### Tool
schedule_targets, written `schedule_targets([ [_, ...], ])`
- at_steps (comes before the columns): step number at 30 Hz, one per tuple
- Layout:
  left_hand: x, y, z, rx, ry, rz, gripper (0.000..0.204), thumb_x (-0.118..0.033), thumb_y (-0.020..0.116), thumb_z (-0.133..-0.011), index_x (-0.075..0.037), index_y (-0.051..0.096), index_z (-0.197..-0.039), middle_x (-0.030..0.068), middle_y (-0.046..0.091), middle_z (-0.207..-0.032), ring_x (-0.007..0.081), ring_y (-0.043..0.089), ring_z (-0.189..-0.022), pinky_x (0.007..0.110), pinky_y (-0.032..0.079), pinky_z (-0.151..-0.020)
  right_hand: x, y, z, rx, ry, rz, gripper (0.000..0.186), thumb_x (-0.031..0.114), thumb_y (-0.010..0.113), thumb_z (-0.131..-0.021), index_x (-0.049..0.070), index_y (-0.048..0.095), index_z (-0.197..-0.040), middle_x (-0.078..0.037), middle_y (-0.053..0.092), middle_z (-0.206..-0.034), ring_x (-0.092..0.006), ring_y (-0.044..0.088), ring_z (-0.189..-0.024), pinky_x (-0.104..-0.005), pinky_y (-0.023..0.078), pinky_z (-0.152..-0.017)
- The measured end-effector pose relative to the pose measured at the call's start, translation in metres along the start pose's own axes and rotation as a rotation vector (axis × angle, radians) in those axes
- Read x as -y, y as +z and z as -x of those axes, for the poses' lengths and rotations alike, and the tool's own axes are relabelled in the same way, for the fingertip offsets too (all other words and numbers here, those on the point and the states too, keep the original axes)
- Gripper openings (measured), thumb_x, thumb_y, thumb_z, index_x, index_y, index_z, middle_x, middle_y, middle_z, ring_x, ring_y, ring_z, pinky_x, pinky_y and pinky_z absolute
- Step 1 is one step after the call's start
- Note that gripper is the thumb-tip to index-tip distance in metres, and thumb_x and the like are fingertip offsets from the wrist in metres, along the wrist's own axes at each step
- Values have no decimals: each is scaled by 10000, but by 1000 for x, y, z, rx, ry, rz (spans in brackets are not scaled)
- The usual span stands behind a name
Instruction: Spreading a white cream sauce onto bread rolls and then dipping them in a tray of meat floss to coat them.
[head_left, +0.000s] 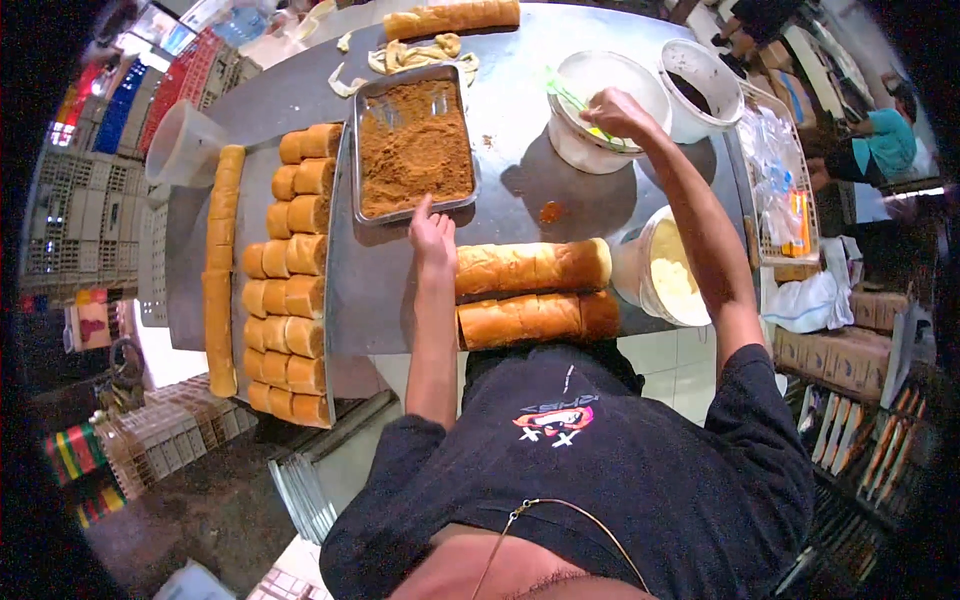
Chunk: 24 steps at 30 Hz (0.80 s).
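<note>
Along the near rim of the clear tray [388,216], spread with brown crumbs [412,145], the left hand [432,236] reaches away from the body on a nearly straight forearm. Its index finger points out over the rim while the other fingers curl inward; whether they pinch the edge, I cannot tell. To the right of the tray, the right hand [622,112] dips over a white tub [588,155], its wrist bent and its forearm slanting in from the lower right. Those fingers are bunched close together, beside a green implement [565,90] (whether they close on it, I cannot tell). Nearer the body than the tray and to its right, two long golden loaves [535,320] lie side by side. Farther right of the tray stand a tub of pale yellow cream [676,272] and, beyond that, a white tub with dark contents [703,95]. Left of the tray, short bread pieces [300,297] line up in rows; just beyond it sits a crumpled pale yellow heap [425,55].
</note>
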<state>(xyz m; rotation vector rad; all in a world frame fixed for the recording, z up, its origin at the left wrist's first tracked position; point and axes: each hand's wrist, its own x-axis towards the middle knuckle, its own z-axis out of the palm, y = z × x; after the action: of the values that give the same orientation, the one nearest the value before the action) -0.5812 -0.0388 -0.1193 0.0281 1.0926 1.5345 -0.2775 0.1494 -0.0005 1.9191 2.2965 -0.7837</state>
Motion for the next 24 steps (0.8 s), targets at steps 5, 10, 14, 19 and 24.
schedule_targets([
  [5, 23, 10, 84, 531, 432, -1116, 563, -161, 663, -902, 25, 460, -1394, 214, 521, -1391, 331, 490, -1304, 399, 371, -1108, -25, 13, 3, -245, 13, -83, 288, 219, 587, -880, -11, 696, -1014, -228, 683, -859, -290, 670, -791, -423, 515, -729],
  [10, 66, 32, 111, 932, 766, -1609, 649, -191, 735, -812, 20, 464, -1363, 256, 466, -1395, 417, 421, -1320, 447, 346, -1127, -33, -52, 109, -361, -51, 84, 304, 237, 533, -964, -8, 657, -1096, -243, 662, -987, -335, 655, -857, -418, 505, -740],
  [14, 92, 47, 106, 992, 784, -1895, 751, -259, 747, -797, -9, 403, -1416, 238, 433, -1431, 407, 383, -1356, 503, 292, -1148, -72, -54, 231, -628, -335, 147, 241, 288, 626, -905, 66, 704, -851, -156, 670, -756, -368, 643, -670, -473, 522, -659],
  [19, 121, 79, 88, 1100, 862, -2040, 921, -362, 811, -706, -35, 363, -1442, 200, 496, -1365, 396, 476, -1261, 537, 370, -1054, -84, -17, 310, -339, -103, 297, 153, 166, 587, -849, 103, 727, -853, -155, 698, -835, -326, 698, -791, -462, 555, -703],
  [24, 142, 98, 82, 1021, 751, -2114, 854, -257, 867, -535, -57, 504, -1282, 159, 636, -1113, 352, 622, -1035, 454, 515, -855, -42, 42, 288, -37, -16, 390, 148, 113, 610, -812, 69, 744, -767, -160, 704, -732, -287, 723, -688, -427, 558, -565],
])
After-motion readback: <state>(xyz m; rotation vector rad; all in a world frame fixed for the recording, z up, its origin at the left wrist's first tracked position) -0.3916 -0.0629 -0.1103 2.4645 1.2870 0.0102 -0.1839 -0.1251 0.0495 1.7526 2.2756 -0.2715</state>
